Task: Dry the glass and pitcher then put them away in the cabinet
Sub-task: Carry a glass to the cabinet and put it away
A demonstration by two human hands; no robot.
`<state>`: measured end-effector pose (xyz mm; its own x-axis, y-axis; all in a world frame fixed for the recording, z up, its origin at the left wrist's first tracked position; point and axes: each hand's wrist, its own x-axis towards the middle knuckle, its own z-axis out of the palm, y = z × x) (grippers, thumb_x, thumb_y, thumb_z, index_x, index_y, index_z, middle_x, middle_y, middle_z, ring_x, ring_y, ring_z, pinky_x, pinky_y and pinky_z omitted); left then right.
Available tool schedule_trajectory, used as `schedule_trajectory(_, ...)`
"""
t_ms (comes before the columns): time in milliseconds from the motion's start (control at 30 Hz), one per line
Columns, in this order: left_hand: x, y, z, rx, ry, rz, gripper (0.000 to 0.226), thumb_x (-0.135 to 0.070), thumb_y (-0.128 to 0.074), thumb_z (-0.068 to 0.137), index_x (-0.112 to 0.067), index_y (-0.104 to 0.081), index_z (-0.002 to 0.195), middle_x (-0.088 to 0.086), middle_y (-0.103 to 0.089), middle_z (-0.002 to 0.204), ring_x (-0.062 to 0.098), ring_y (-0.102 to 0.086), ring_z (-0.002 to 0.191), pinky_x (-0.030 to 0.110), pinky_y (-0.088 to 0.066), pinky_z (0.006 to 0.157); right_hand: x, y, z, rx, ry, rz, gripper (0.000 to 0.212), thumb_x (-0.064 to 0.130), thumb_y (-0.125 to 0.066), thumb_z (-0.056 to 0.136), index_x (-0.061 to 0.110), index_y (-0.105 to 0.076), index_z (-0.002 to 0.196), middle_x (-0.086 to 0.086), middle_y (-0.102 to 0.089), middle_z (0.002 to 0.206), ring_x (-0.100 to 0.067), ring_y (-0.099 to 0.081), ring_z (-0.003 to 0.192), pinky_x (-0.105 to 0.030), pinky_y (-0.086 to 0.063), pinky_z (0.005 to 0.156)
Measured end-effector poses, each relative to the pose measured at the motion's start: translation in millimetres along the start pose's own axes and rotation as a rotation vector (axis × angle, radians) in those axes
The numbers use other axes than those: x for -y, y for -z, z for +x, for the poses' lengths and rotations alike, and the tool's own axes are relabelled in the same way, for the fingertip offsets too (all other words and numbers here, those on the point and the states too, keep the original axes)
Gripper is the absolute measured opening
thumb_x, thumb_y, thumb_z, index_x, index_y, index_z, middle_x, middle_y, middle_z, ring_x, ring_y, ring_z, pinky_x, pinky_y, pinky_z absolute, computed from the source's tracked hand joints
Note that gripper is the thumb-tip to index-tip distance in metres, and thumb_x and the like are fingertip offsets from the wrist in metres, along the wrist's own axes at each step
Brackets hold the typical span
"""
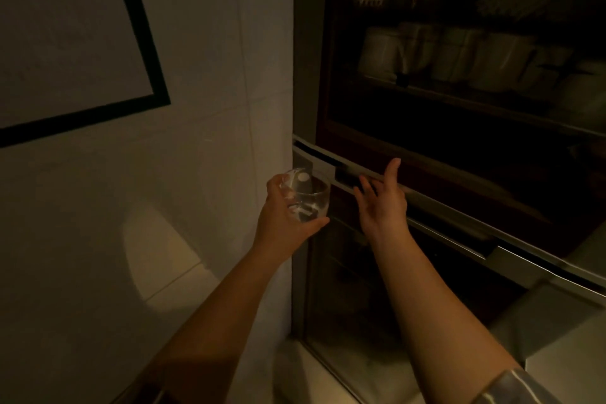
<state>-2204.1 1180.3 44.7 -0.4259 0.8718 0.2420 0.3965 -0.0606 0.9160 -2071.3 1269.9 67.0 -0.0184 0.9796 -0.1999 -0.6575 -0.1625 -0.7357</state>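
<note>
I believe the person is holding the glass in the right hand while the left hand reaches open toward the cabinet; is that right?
Not quite: the hands are swapped. The head view shows the glass held in the left hand, fingers curled round it, while the right hand reaches open toward the cabinet, its fingers straight near the metal rail.

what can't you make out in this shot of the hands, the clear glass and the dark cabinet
Head view only:
- Pitcher: out of frame.
- Clear round glass: wet or dry unreadable in dim light; left hand covers its near side.
- Dark cabinet: pale stacked crockery blurred; right side cut off.
- Right hand: open, contact with the metal rail unclear.
</note>
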Motion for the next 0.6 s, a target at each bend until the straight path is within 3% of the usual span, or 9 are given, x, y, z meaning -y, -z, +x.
schedule_trajectory(133, 5, 12, 3, -0.005, 0.005, 0.011, 0.097, -0.02, -0.09, 0.061, -0.027, -0.026, 0.134, -0.001, -0.05, 0.123, 0.01, -0.056, 0.104, 0.006, -0.044, 0.076, -3, -8, 7, -0.01, -0.021, 0.216, 0.087, 0.058, -0.06, 0.083, 0.027, -0.015, 0.151, -0.016, -0.033, 0.15, -0.028, -0.045, 0.131, -0.043, -0.038, 0.11)
schedule_trajectory(233, 7, 21, -3, -0.049, 0.026, -0.007, 0.099, -0.023, -0.091, 0.06, -0.025, -0.027, 0.136, 0.001, -0.051, 0.126, 0.01, -0.057, 0.103, 0.018, -0.049, 0.081, -4, -10, 8, -0.043, -0.016, 0.263, 0.088, 0.059, -0.06, 0.083, 0.025, -0.017, 0.151, -0.018, -0.037, 0.146, -0.028, -0.049, 0.126, -0.042, -0.042, 0.107)
schedule_trajectory(367, 5, 29, -17, -0.117, 0.048, -0.02, 0.097, -0.023, -0.09, 0.061, -0.028, -0.027, 0.134, -0.004, -0.05, 0.121, 0.0, -0.056, 0.096, 0.012, -0.046, 0.076, -3, -12, -1, -0.078, 0.006, 0.277, 0.078, 0.056, -0.058, 0.086, 0.024, -0.022, 0.148, -0.017, -0.041, 0.144, -0.028, -0.052, 0.123, -0.041, -0.043, 0.106)
schedule_trajectory(600, -4, 49, -50, -0.249, 0.058, 0.011, 0.1, -0.027, -0.091, 0.058, -0.028, -0.028, 0.134, 0.0, -0.052, 0.125, 0.013, -0.059, 0.106, 0.03, -0.051, 0.089, -25, -4, -53, -0.054, -0.024, 0.257, 0.057, 0.051, -0.049, 0.092, 0.024, -0.033, 0.139, -0.013, -0.047, 0.138, -0.035, -0.053, 0.122, -0.048, -0.051, 0.095)
